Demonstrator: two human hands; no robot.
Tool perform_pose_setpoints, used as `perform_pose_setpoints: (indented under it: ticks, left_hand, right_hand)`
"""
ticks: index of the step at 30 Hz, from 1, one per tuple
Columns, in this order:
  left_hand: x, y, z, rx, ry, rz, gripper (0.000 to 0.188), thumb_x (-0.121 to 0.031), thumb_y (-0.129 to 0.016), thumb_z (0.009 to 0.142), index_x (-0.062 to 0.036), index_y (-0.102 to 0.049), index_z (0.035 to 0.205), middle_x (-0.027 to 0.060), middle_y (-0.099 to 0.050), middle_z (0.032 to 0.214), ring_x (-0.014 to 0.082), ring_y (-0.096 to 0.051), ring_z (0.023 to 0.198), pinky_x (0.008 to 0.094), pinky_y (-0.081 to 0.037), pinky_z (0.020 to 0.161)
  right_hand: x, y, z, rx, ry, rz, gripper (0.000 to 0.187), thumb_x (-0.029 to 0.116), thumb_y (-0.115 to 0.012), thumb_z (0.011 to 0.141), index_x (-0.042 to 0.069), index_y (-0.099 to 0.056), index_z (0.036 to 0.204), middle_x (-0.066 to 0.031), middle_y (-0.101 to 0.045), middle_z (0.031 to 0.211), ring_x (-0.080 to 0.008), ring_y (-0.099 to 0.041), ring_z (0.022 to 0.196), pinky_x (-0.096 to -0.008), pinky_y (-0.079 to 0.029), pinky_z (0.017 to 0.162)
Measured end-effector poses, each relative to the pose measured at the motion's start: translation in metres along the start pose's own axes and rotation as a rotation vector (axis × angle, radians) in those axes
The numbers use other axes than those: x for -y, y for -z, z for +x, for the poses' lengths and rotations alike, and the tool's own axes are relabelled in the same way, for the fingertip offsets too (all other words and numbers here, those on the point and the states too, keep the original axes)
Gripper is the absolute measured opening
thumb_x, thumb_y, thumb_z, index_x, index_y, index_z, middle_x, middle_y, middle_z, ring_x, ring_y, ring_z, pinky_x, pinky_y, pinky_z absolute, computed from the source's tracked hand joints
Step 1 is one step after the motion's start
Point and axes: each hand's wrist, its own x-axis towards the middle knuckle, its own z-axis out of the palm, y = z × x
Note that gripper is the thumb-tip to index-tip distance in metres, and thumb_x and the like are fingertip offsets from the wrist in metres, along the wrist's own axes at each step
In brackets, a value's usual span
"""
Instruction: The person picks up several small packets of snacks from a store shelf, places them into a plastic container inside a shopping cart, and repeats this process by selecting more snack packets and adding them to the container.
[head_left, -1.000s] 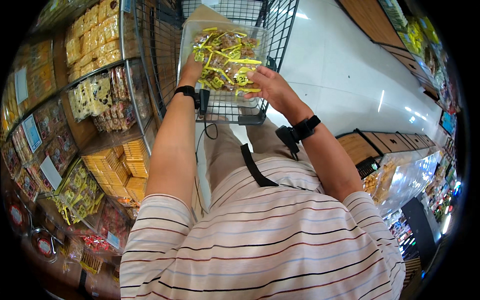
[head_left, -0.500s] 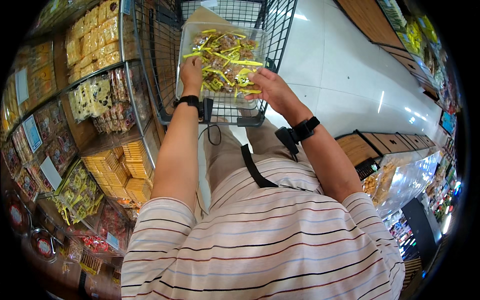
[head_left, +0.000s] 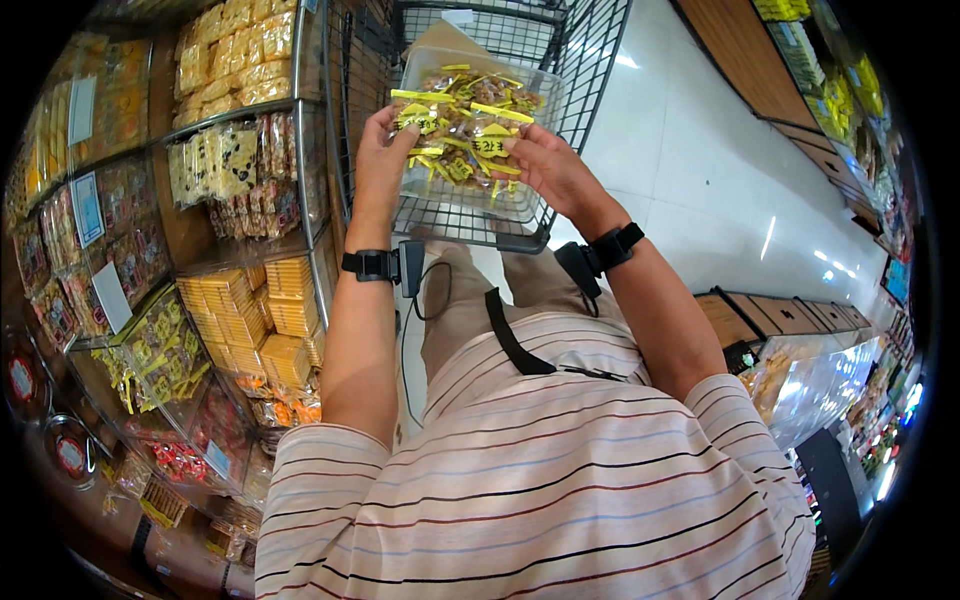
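My left hand (head_left: 382,160) pinches a clear snack packet (head_left: 424,121) with yellow ends, thumb on its front. Beside it, my right hand (head_left: 545,170) grips a similar snack packet (head_left: 493,137) between thumb and fingers. Both packets are held side by side above a clear plastic tub (head_left: 527,203) in a black wire shopping cart (head_left: 468,232). More snack packets (head_left: 452,82), brown inside with yellow ends, fill the tub. My hands and the raised packets hide part of it.
Wooden shelves on my left hold wrapped pastries (head_left: 240,50), stacked yellow packs (head_left: 225,310) and a bin of yellow-ended packets (head_left: 155,360). Pale floor tiles (head_left: 670,170) run to the right of the cart. A wooden display counter (head_left: 735,320) stands at right.
My left hand has come up from the tub's left side with a packet in its fingers. The right hand's packet is raised and turned face up. The cart has shifted rightward in view.
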Motion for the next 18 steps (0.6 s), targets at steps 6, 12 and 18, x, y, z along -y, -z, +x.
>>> perform_pose_setpoints:
  ticks: [6, 12, 18]
  left_hand:
    - [-0.013, 0.001, -0.017, 0.017, 0.070, -0.226, 0.041, -0.015, -0.062, 0.096, -0.0040, -0.051, 0.134, 0.0065, -0.059, 0.122, 0.0143, -0.060, 0.105, 0.0299, -0.050, 0.086]
    - [-0.028, 0.000, -0.031, 0.090, 0.081, -0.252, 0.037, -0.015, -0.062, 0.097, -0.0066, -0.052, 0.132, 0.0044, -0.059, 0.122, 0.0149, -0.060, 0.108, 0.0322, -0.051, 0.087]
    - [-0.046, 0.005, -0.031, 0.272, 0.110, -0.109, 0.038, -0.017, -0.065, 0.095, -0.0053, -0.054, 0.130, 0.0023, -0.059, 0.108, 0.0122, -0.059, 0.099, 0.0292, -0.050, 0.085]
  right_hand:
    - [0.000, -0.008, 0.000, 0.042, 0.022, 0.023, 0.032, 0.015, -0.057, 0.098, 0.002, -0.051, 0.126, -0.0048, -0.057, 0.114, -0.0148, -0.058, 0.105, -0.0378, -0.054, 0.094]
    - [-0.004, -0.004, 0.002, 0.087, 0.020, 0.116, 0.030, 0.015, -0.055, 0.099, 0.004, -0.051, 0.126, -0.0053, -0.059, 0.116, -0.0176, -0.060, 0.108, -0.0378, -0.055, 0.091]
    - [0.005, -0.007, -0.002, 0.061, -0.020, 0.073, 0.027, 0.021, -0.051, 0.100, 0.007, -0.052, 0.123, -0.0068, -0.060, 0.119, -0.0186, -0.060, 0.111, -0.0381, -0.057, 0.088]
